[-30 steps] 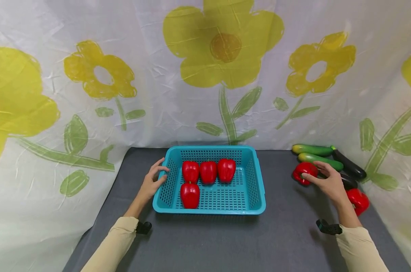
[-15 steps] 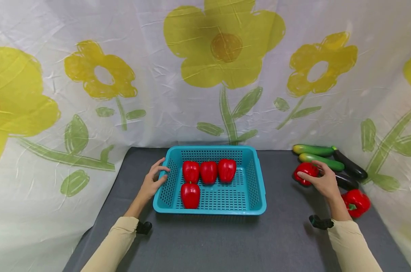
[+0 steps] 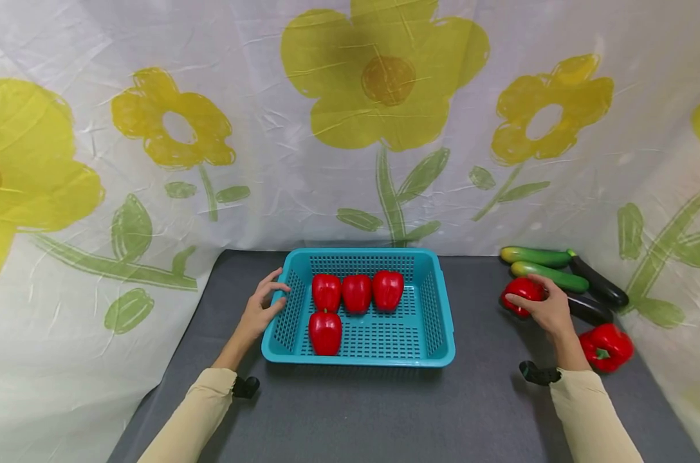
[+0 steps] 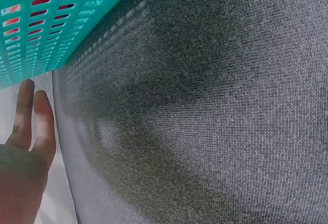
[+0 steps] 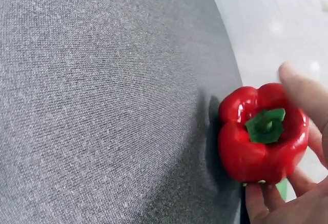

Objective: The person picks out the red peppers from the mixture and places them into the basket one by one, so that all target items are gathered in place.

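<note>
1. Right hand curled round a red pepper: I have my thumb on one side and my fingers on the other, spread about as wide as the pepper itself.
2. That pepper is toward the right of the counter, just beside the front zucchini and well apart from the basket. Its green stem faces my wrist camera.
3. Left hand is loosely spread at the basket's left rim, with no pepper in it.
4. Four peppers sit in the basket, three in a back row and one in front of the leftmost. Another pepper lies out on the counter, nearer me.
5. I judge the step in hand to be the grasp; whether the pepper is off the counter I can't quite tell from these angles.
6. Next, I think, calls for an even squeeze on that slick skin, then a straight lift, keeping my fingers off the zucchini and the near eggplant.
</note>
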A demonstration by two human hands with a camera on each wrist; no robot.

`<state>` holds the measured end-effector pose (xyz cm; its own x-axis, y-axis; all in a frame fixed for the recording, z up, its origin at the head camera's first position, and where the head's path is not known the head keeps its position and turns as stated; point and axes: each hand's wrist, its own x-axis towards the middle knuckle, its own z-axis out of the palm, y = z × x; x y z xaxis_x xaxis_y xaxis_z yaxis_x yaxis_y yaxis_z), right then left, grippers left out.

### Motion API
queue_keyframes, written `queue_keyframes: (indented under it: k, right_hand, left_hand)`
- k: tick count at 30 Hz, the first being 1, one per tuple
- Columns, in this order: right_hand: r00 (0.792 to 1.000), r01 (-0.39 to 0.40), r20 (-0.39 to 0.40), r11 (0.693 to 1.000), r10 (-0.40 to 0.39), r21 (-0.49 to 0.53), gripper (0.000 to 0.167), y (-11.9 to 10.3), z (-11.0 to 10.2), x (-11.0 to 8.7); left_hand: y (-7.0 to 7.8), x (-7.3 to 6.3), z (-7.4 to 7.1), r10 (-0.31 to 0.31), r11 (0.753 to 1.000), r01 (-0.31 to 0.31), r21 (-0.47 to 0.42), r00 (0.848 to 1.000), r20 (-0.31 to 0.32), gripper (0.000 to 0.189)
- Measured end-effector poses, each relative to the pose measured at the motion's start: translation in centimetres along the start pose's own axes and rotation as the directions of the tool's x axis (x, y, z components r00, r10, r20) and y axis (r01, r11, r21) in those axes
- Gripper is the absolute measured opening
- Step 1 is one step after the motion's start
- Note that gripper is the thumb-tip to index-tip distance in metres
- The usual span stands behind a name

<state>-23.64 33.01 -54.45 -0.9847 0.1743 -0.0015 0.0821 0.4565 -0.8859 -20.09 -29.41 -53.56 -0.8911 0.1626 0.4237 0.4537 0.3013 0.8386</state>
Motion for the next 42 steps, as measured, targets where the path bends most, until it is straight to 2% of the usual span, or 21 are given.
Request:
queue_keyframes:
  k: [3,6,16,22,25,29,35,42]
  right_hand:
    - [1.000,-0.006,0.027,1.000,0.006,0.002,0.078,-1.7,-0.2,-1.0]
    - [0.999,-0.014,0.036,1.000,0.014,-0.005,0.074,-2.4,-0.2,-1.3]
    - [1.000,-0.019,0.007,1.000,0.019,0.005,0.073,-1.4,-0.2,-0.7]
    - [1.000,0.019,0.005,1.000,-0.019,0.017,0.085,0.3,-0.4,0.1]
    - [1.000,0.011,0.011,1.000,-0.011,0.024,0.086,0.0,-0.4,-0.1]
    - [0.999,0.007,0.032,1.000,-0.007,0.011,0.078,-1.5,-0.3,-0.9]
    - [0.995,0.018,0.098,1.000,-0.019,0.012,0.078,-3.3,-0.4,-1.8]
    - [0.973,-0.003,0.229,0.999,-0.004,0.033,0.079,-4.4,-0.4,-2.1]
  left_hand:
    - [0.0,0.0,0.0,0.001,1.000,-0.001,0.000,1.000,-0.004,0.018]
    - [0.0,0.0,0.0,-0.006,1.000,0.006,-0.002,1.000,-0.002,0.018]
    - [0.2,0.1,0.0,-0.009,1.000,0.009,-0.004,1.000,-0.006,0.018]
    - [0.3,0.0,0.0,0.004,1.000,-0.004,0.005,1.000,-0.005,0.019]
    - [0.4,0.0,0.0,-0.010,1.000,0.010,0.007,1.000,-0.008,0.018]
    - [0.5,0.0,0.0,-0.026,1.000,0.026,0.002,1.000,-0.008,0.019]
    - [0.4,0.1,0.0,-0.033,0.999,0.033,-0.002,0.999,-0.006,0.021]
    - [0.3,0.0,0.0,-0.053,0.999,0.053,-0.003,0.999,-0.006,0.021]
